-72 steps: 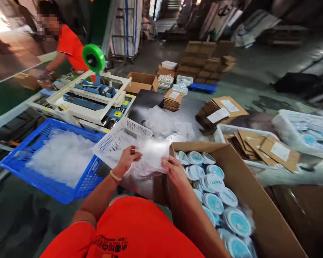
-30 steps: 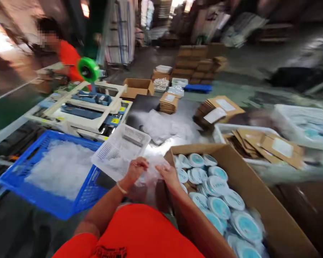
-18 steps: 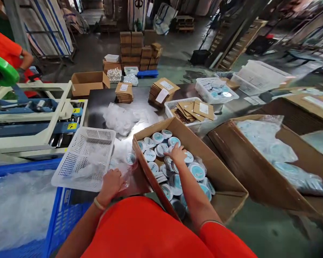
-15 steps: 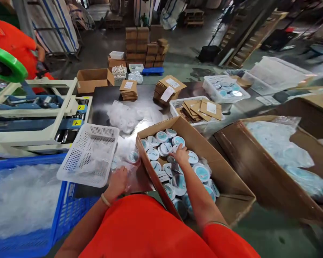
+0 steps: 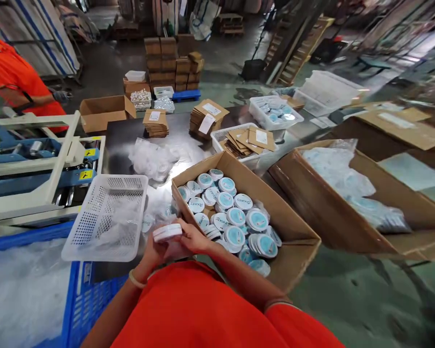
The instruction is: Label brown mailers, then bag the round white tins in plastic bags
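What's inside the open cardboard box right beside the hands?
The cardboard box holds piled round containers with white and light-blue tops, some lettered. Whatever lies beneath the upper ones is mostly covered.

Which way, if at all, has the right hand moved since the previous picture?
Yes: judged against the carton, the right hand has moved left, from over the discs inside to beyond its left wall.

Dim at top; glare on tabletop [image 5: 178,167]; right edge stretched, blurry.

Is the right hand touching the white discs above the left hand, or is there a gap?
Touching. The head view shows the fingertips of the right hand against the right edge of the white discs.
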### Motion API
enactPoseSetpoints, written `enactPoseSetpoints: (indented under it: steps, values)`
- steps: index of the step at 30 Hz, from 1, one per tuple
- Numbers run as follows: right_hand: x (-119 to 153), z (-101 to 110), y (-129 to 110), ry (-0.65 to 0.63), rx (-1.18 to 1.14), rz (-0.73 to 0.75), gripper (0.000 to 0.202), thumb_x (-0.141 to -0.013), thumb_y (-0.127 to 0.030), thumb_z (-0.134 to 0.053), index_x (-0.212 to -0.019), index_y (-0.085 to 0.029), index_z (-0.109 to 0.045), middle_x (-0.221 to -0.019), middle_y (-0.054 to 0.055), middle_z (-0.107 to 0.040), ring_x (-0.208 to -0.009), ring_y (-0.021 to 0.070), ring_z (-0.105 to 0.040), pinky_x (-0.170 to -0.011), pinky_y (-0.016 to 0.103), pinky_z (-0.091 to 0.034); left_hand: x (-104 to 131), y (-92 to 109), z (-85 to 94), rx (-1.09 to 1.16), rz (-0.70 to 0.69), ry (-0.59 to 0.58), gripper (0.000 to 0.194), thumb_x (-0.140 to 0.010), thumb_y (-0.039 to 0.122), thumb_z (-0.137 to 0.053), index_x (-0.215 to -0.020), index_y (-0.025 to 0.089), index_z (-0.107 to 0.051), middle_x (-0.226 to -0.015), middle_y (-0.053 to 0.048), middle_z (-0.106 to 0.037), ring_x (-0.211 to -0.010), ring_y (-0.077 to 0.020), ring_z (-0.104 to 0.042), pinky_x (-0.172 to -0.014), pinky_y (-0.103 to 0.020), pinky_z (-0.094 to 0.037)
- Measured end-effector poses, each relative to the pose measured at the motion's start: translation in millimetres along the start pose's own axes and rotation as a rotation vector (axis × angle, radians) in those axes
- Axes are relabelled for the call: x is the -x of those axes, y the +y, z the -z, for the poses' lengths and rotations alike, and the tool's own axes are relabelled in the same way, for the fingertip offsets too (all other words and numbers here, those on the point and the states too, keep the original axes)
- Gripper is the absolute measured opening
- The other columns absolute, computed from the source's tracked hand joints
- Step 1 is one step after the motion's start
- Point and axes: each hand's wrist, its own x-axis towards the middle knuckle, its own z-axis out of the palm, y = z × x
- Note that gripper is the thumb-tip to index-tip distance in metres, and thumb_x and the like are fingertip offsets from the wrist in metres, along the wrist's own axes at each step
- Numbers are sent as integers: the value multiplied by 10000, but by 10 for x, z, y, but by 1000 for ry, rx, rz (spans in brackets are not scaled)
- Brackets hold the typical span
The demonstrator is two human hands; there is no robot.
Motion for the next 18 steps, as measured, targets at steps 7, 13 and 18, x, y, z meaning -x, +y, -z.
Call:
enactPoseSetpoints:
  steps: [7, 13, 18]
  values:
    - [126, -141, -215, -184, 854, -420, 460, -977, -312, -686, -1417, -205, -605, -1246, 197, -736, -966, 297, -768, -799, 339, -556, 114, 84, 4, -64, 102, -142, 682, -634, -62, -498, -1229, 184, -723, -1358, -111, -711, -1288, -303, -647, -1169, -478, -506]
    - [18, -187, -168, -161, 969, -556, 409, -1033, -76, -421, -1326, -180, -687, -1153, 190, -763, -1021, 303, -746, -835, 367, -554, -167, -33, -311, 117, 118, -139, 474, -651, -112, -457, -951, 113, -746, -1035, -98, -776, -1013, -247, -731, -996, -425, -591]
    - [-77, -501, 164, 23, 1051, -434, 380, -1012, -118, -440, -1283, -206, -692, -1355, 222, -650, -1241, 335, -595, -907, 401, -570, -557, -173, -281, 102, 156, -45, 386, -742, -78, -505, -965, 107, -760, -1027, -85, -779, -1001, -211, -736, -1012, -387, -586]
